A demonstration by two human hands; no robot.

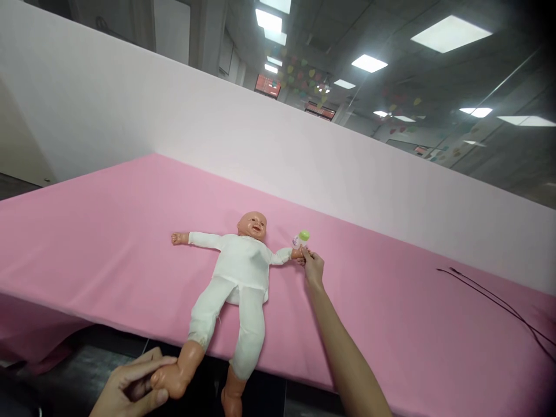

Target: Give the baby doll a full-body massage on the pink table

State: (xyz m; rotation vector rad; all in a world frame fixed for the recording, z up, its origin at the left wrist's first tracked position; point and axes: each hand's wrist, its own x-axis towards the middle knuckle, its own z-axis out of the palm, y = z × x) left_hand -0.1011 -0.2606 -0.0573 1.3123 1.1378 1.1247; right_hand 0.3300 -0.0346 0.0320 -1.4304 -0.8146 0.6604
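A baby doll (pixel 243 263) with a white cloth body lies face up on the pink cloth, arms spread, its lower legs past the front edge. My left hand (pixel 132 385) grips the doll's foot (pixel 176 376) at the lower left, thumb below and fingers above. The fingers of my right hand (pixel 313 266) are closed on the doll's small hand (pixel 297 253). Just beyond that hand is a small bottle (pixel 300 238) with a green cap. The doll's other foot (pixel 233 394) hangs over the edge, untouched.
Pink cloth (pixel 391 313) covers the table. Thin dark cables (pixel 486 292) run across its right side. A low white partition (pixel 278 156) stands along the back. Dark floor shows below the table's front edge.
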